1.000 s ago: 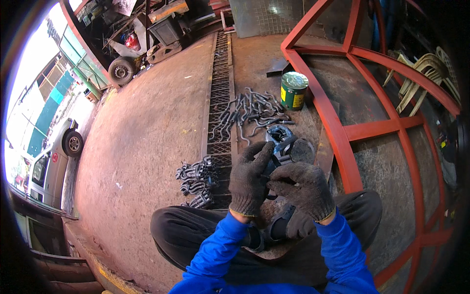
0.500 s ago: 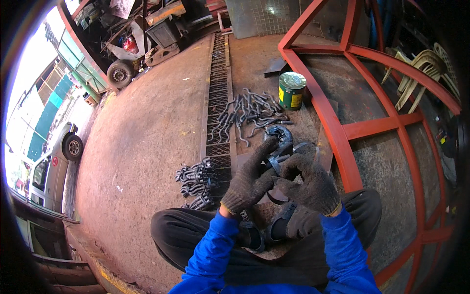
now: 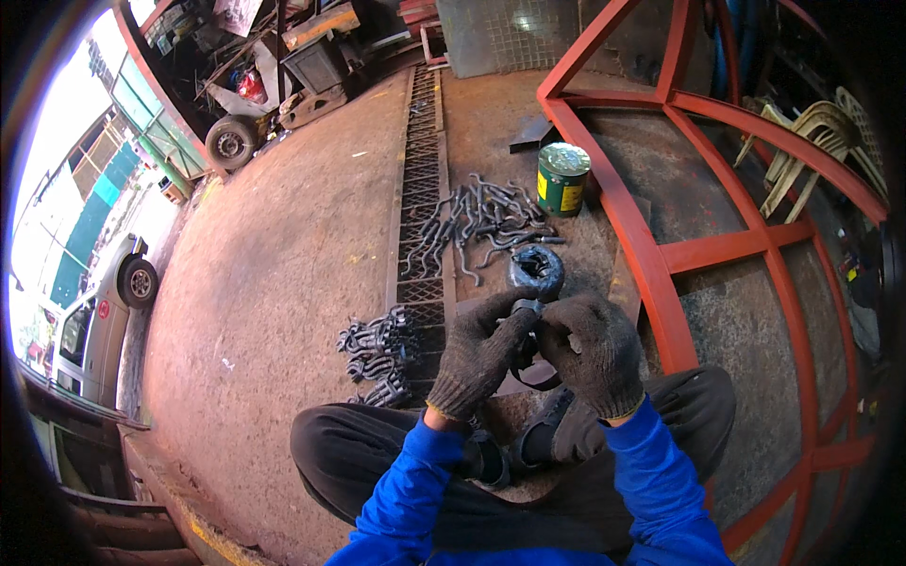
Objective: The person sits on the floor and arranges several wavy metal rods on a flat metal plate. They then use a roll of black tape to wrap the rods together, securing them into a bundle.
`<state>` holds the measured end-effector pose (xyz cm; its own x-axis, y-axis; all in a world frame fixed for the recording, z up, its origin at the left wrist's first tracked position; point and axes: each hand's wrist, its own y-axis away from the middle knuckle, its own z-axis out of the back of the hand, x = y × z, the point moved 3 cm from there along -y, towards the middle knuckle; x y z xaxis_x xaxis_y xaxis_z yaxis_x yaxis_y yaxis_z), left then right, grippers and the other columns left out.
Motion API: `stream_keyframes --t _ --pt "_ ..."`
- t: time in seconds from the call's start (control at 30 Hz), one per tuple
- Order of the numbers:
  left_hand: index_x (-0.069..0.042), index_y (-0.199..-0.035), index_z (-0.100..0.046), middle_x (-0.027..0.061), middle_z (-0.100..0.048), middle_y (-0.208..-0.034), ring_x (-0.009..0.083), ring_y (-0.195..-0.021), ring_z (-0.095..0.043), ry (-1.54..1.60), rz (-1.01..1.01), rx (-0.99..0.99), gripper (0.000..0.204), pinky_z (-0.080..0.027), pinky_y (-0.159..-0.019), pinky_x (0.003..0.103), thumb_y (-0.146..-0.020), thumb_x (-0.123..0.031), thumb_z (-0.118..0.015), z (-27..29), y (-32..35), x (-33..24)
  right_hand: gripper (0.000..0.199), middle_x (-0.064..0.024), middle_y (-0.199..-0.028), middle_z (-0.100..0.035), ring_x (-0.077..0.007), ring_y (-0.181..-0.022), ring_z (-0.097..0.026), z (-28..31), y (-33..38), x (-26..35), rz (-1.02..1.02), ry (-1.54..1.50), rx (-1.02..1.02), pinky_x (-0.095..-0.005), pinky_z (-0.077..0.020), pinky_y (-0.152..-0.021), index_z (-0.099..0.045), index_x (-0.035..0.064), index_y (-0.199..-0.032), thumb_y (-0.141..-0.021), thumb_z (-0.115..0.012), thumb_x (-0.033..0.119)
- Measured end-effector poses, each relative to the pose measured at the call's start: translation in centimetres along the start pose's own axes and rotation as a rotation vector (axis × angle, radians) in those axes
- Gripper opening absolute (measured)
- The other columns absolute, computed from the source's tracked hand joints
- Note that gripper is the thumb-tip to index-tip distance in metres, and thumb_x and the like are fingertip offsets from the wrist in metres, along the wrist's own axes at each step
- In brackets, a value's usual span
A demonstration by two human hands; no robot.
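Both my hands wear dark knit gloves and meet in front of my crossed legs. My left hand and my right hand close together on a small dark metal piece, a bent clamp-like part that shows between the fingers. Just beyond them a small dark round bowl sits on the ground. A heap of dark assembled clamps lies to the left of my left hand. Further off, a scatter of bent grey metal rods lies on the ground.
A green and yellow tin can stands beyond the rods. A red steel frame lies along the right. A long metal drain grate runs away from me. A wheeled machine and a parked car are at the left.
My hands have drawn closer together and lower toward my lap, both now closed on the small metal piece.
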<state>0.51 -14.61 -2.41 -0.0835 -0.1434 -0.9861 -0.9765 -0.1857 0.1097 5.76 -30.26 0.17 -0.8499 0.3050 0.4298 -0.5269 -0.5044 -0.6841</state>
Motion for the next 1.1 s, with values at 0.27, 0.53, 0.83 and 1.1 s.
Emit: stream_keyframes --t 0.27,0.53,0.83,1.1 --pt "-0.002 -0.123 -0.062 0.0115 -0.068 -0.108 0.0170 -0.090 -0.067 0.111 -0.065 0.073 0.035 -0.055 -0.078 0.029 -0.089 -0.010 -0.065 -0.1 0.1 -0.2 0.033 -0.0108 -0.092 -0.062 -0.0308 -0.086 -0.065 0.1 0.4 -0.7 -0.122 -0.059 -0.067 -0.0405 -0.0529 -0.073 -0.062 0.0099 -0.106 -0.078 -0.077 0.009" --pt "-0.004 -0.123 -0.061 0.0136 -0.067 -0.116 0.0220 -0.108 -0.064 -0.320 -0.331 0.153 0.049 -0.051 -0.093 0.033 -0.076 0.007 -0.070 0.9 -0.7 1.3 0.025 -0.0104 -0.088 -0.059 -0.0299 -0.080 -0.061 0.0 0.1 -1.0 -0.054 -0.100 -0.068 -0.0418 -0.0504 -0.072 -0.060 0.0087 -0.088 -0.073 -0.080 0.010" --pt "-0.002 -0.124 -0.059 0.0077 -0.066 -0.113 0.0155 -0.095 -0.065 0.458 0.266 0.214 0.033 -0.053 -0.080 0.026 -0.092 -0.007 -0.058 0.7 -0.3 1.6 0.026 -0.0097 -0.094 -0.061 -0.0296 -0.091 -0.061 0.2 0.6 -1.0 -0.050 -0.141 -0.036 -0.0404 -0.0514 -0.079 -0.065 0.0087 -0.090 -0.069 -0.081 0.007" --pt "-0.002 -0.123 -0.058 0.0031 -0.065 -0.097 0.0099 -0.079 -0.060 0.243 0.142 0.116 0.033 -0.050 -0.066 0.024 -0.098 -0.025 -0.059 0.8 -0.1 1.0 0.027 -0.0052 -0.106 -0.064 -0.0154 -0.096 -0.062 0.4 0.0 -1.0 -0.559 -0.862 0.087 -0.0310 -0.0523 -0.081 -0.062 0.0050 -0.116 -0.091 -0.068 0.012"
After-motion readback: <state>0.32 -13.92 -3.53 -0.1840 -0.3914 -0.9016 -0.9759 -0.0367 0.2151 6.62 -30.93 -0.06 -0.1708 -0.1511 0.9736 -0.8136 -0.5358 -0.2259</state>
